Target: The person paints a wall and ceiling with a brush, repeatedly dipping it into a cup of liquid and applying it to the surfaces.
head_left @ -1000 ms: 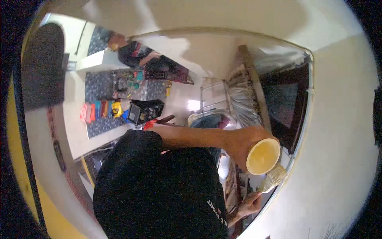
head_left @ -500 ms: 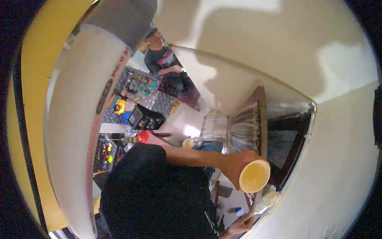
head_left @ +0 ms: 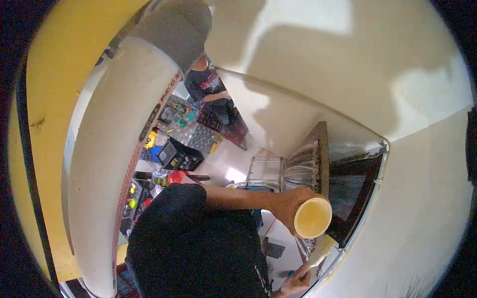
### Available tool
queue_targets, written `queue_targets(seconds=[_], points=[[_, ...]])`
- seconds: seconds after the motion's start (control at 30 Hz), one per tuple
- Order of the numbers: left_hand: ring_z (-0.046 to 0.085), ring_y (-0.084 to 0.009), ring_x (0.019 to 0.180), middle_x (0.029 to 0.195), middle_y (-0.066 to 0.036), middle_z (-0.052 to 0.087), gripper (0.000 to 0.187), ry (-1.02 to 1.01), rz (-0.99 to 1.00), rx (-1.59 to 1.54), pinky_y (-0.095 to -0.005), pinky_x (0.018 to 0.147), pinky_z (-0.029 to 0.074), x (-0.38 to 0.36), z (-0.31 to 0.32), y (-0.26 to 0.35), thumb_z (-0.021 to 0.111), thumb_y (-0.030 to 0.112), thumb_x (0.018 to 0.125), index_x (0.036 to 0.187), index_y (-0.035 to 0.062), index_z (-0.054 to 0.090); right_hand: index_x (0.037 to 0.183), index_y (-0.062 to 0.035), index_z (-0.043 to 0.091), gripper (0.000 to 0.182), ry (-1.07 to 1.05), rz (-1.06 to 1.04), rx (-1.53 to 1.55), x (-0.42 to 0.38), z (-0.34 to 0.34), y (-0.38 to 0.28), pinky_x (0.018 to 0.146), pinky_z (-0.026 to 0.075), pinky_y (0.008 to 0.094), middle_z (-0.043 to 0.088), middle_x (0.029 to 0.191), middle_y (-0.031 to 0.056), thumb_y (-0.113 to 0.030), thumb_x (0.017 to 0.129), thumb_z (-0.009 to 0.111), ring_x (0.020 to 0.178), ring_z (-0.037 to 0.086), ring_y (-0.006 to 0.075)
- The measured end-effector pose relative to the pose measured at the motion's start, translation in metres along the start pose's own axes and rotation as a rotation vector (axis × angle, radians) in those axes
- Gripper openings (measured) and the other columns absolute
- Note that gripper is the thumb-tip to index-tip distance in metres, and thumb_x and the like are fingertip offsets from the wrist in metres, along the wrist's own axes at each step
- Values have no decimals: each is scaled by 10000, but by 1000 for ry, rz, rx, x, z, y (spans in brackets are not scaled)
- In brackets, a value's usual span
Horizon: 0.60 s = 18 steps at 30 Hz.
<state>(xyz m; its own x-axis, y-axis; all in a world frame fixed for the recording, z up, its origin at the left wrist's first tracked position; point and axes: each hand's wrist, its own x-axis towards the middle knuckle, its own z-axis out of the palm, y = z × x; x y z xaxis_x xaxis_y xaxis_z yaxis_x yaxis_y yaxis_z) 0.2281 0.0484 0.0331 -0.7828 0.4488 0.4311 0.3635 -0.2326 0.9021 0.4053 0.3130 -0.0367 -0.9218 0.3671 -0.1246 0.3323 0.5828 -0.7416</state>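
Note:
My left hand [head_left: 290,206] is wrapped round a pale yellow cup [head_left: 314,217], whose round open mouth faces me. Lower down, my right hand [head_left: 296,284] grips the handle of a paintbrush [head_left: 320,252]. The brush's pale bristles point up and to the right, just below the cup's rim and close to the metal edge strip [head_left: 343,256] along the wall. My left arm reaches across from the black sleeve [head_left: 169,208]; most of my right arm is hidden behind the shirt.
A large white pipe [head_left: 114,149] runs down the left side. Below stand a metal ladder [head_left: 266,160] and a black crate [head_left: 179,155] with items inside. Another person [head_left: 208,89] is near the far wall. A wooden board [head_left: 323,159] and a dark window-like opening [head_left: 355,186] lie beyond the cup.
The paintbrush has moved left, away from the metal edge strip and nearer the cup. The cup has shifted slightly left. My view has turned a little.

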Motion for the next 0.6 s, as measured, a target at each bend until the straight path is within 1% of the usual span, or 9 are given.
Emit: queue_targets(seconds=[0.07, 0.13, 0.23, 0.27, 0.33, 0.4, 0.47, 0.53, 0.6], points=[[615, -200, 845, 935, -65, 631, 629, 51, -13, 15, -327, 765, 478, -4, 3, -15, 855, 275, 505, 1034, 92, 568, 986, 48, 649, 310, 16, 40, 8, 1, 6, -12, 456, 281, 310, 556, 651, 47, -224, 939, 507, 536, 369, 111], [616, -202, 846, 934, -67, 632, 624, 99, -26, 24, -330, 767, 479, 0, -2, -11, 855, 276, 504, 1028, 91, 572, 976, 44, 655, 320, -13, -101, 19, 4, 9, -23, 472, 301, 321, 594, 685, 68, -237, 938, 507, 547, 399, 129], [619, -213, 850, 933, -77, 635, 620, 15, -48, -12, -341, 775, 482, 1, -13, -4, 852, 265, 491, 1019, 87, 580, 974, 37, 660, 320, 42, -243, -13, 9, 21, -28, 490, 319, 328, 620, 718, 93, -239, 938, 502, 559, 421, 146], [620, -217, 851, 934, -81, 636, 621, 84, -60, 17, -345, 778, 483, 0, -13, -9, 849, 255, 484, 1019, 86, 583, 974, 37, 660, 320, 37, -248, -17, 10, 20, -31, 490, 319, 328, 620, 718, 93, -239, 938, 502, 559, 421, 146], [621, -221, 852, 935, -85, 638, 622, 159, -75, 43, -349, 781, 485, -3, -17, -11, 846, 245, 476, 1018, 84, 586, 965, 41, 663, 323, -79, -55, -59, 9, 16, -41, 502, 336, 344, 625, 737, 123, -236, 938, 499, 571, 446, 166], [621, -226, 859, 944, -89, 637, 639, 83, -50, 105, -349, 784, 485, -4, -22, -12, 843, 233, 468, 1032, 85, 583, 955, 47, 662, 326, -81, -98, -47, 12, 18, -45, 497, 336, 349, 624, 737, 128, -235, 938, 499, 566, 444, 167], [622, -227, 865, 949, -89, 638, 638, 111, -85, 78, -349, 786, 484, -7, -23, -18, 844, 234, 467, 1030, 86, 584, 946, 53, 662, 329, -82, -137, -34, 13, 20, -34, 493, 335, 354, 624, 736, 132, -233, 937, 499, 562, 442, 168], [622, -227, 870, 953, -90, 638, 637, 131, -123, 44, -350, 788, 484, -9, -24, -18, 846, 234, 467, 1028, 87, 584, 944, 58, 661, 325, -20, -123, -145, 16, 22, -8, 501, 356, 364, 629, 751, 147, -230, 930, 512, 577, 487, 186], [618, -223, 893, 991, -87, 634, 676, 80, -77, 20, -348, 804, 482, -9, -32, -12, 852, 233, 467, 1065, 90, 572, 965, 56, 657, 316, -18, -173, -85, 21, 22, -6, 515, 375, 361, 632, 763, 159, -224, 928, 516, 599, 516, 195]])
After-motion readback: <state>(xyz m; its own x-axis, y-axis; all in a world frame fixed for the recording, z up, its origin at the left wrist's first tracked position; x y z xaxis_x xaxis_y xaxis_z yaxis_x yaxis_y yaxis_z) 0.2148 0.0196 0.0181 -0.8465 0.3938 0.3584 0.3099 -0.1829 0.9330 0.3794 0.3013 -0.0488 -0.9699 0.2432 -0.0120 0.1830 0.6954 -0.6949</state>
